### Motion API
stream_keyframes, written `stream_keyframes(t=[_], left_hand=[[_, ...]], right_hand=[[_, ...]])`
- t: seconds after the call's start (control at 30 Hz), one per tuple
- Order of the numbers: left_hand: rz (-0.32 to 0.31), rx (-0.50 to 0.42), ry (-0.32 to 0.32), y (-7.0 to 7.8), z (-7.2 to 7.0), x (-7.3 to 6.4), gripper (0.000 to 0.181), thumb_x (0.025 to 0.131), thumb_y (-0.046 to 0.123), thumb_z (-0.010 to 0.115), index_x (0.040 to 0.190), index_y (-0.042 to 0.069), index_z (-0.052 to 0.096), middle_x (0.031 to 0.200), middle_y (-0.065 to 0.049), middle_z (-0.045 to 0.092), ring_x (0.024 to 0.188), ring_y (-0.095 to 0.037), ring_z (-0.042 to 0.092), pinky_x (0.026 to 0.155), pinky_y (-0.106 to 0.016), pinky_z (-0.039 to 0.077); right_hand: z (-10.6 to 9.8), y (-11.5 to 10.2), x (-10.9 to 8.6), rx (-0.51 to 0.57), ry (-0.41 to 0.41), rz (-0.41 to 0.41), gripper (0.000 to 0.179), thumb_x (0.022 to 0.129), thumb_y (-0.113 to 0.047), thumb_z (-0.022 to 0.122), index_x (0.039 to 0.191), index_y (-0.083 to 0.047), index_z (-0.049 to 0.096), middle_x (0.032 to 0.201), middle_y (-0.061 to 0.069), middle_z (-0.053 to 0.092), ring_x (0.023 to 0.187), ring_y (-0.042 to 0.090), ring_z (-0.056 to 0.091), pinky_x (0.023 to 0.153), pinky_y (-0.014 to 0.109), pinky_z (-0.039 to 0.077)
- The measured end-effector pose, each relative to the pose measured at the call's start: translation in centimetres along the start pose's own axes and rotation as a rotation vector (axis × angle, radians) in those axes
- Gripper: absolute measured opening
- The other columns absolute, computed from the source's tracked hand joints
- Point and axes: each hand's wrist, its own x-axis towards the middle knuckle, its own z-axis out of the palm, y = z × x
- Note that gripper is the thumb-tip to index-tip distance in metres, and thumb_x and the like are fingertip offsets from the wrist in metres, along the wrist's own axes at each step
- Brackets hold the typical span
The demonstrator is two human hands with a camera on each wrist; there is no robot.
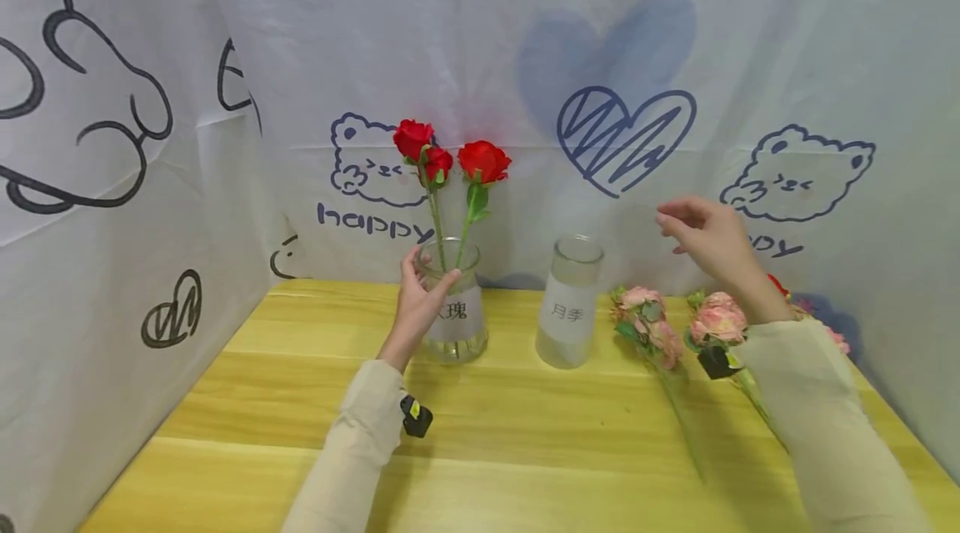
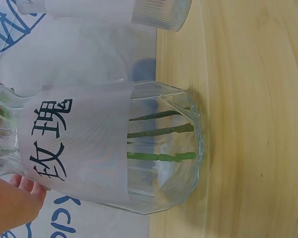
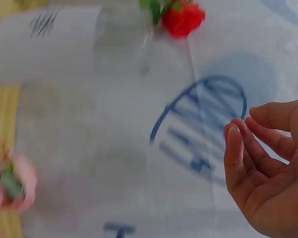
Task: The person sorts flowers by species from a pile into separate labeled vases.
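Toward the far side of a wooden table [image 1: 540, 450], left of centre, a wide glass vase [image 1: 463, 312] with 3 red roses [image 1: 483, 162] in it is stood upright. Its neck is gripped by the left hand [image 1: 422, 304], thumb placed on the near side, fingers bent around the left. The right hand [image 1: 708, 241] is raised in the air, right of a narrower glass vase [image 1: 567, 304]; its fingers are loosely bent, and nothing is held.

The wide vase could be tipped if its neck were pulled sideways, as the tall blooms are carried high. The narrower vase could be knocked by a low leftward swing of the right hand, and the pink flowers [image 1: 718, 320] laid at the right could be crushed by a lowered right sleeve [image 1: 806, 399].

From the left wrist, stems [image 2: 161, 157] are shown near the vase's bottom, and 2 label characters are fully displayed; from the head, 1 is partly covered, but all 3 blooms are revealed. From the right wrist, the bare fingertips are shown closely.
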Motion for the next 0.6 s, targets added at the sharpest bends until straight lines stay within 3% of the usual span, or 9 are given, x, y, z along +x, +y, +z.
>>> stream_keyframes(t=[0.23,0.43,0.53,0.6], left_hand=[[0.005,0.021,0.01,-0.1,0.0,0.0,0.085,0.088,0.03,0.069,0.153,0.014,0.016,0.151,-0.013,0.031,0.136,-0.034,0.032,0.111,-0.048,0.029],[-0.003,0.027,0.008,-0.1,0.0,-0.1,0.084,0.089,0.03,0.068,0.153,0.014,0.015,0.152,-0.013,0.03,0.137,-0.035,0.029,0.112,-0.049,0.027],[-0.004,0.026,0.005,-0.1,0.0,0.0,0.085,0.088,0.032,0.069,0.153,0.014,0.016,0.152,-0.012,0.03,0.137,-0.035,0.029,0.112,-0.049,0.027],[-0.003,0.026,0.005,-0.1,0.0,-0.1,0.085,0.088,0.033,0.069,0.152,0.016,0.016,0.151,-0.011,0.03,0.138,-0.034,0.029,0.112,-0.048,0.027]], right_hand=[[-3.1,5.5,-3.1,-0.108,-0.016,0.13,0.043,0.1,-0.028,0.052,0.122,0.008,0.057,0.112,0.028,0.061,0.077,-0.005,0.051,0.06,0.011,0.048],[-4.4,10.9,-6.6,-0.136,-0.033,0.197,0.041,0.101,-0.021,0.051,0.121,0.014,0.055,0.109,0.031,0.061,0.073,-0.008,0.05,0.057,0.016,0.05],[-4.8,14.6,-8.1,-0.082,-0.023,0.272,0.043,0.1,-0.022,0.053,0.123,0.014,0.053,0.103,0.025,0.064,0.068,0.002,0.055,0.052,0.025,0.053],[-5.1,18.5,-8.7,-0.021,0.003,0.322,0.039,0.098,-0.027,0.056,0.122,0.003,0.06,0.095,0.007,0.068,0.068,0.005,0.059,0.051,0.027,0.054]])
